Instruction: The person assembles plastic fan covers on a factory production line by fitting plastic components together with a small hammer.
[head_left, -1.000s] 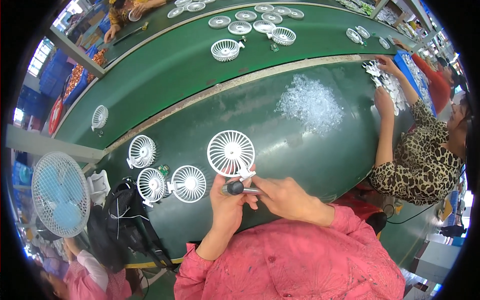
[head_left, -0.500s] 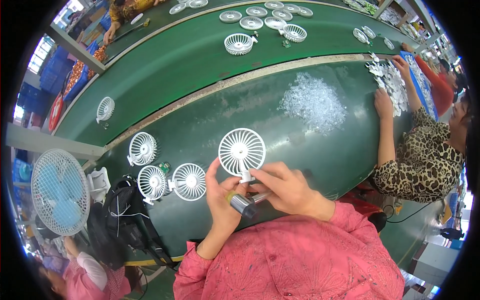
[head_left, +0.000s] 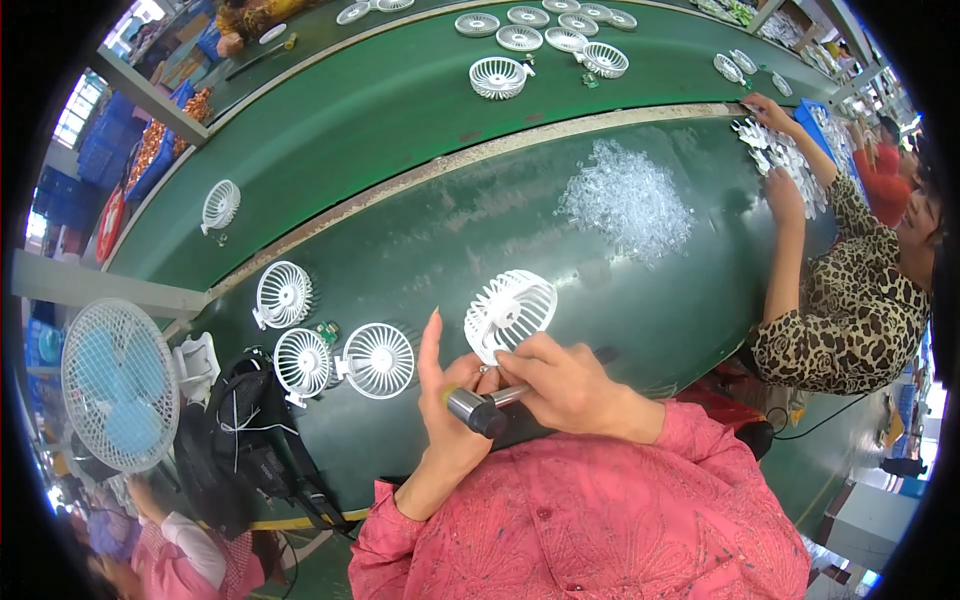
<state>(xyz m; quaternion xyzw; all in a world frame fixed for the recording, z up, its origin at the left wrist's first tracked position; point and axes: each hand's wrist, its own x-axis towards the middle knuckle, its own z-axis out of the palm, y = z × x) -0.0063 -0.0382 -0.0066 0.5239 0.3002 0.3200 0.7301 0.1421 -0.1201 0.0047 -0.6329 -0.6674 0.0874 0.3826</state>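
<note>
Tilted since the earlier frame: one white fan cage (head_left: 512,306). I log remotely, left to right: left hand (head_left: 450,425), grip unclear; hammer (head_left: 475,411), handle pointing right; right hand (head_left: 575,388), pinching the cage's near end, cage ahead and leftward.

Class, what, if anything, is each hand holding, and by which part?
The right hand holds a hammer by its handle and pinches a white fan cage at its lower end. What the left hand grips is hidden.
</note>
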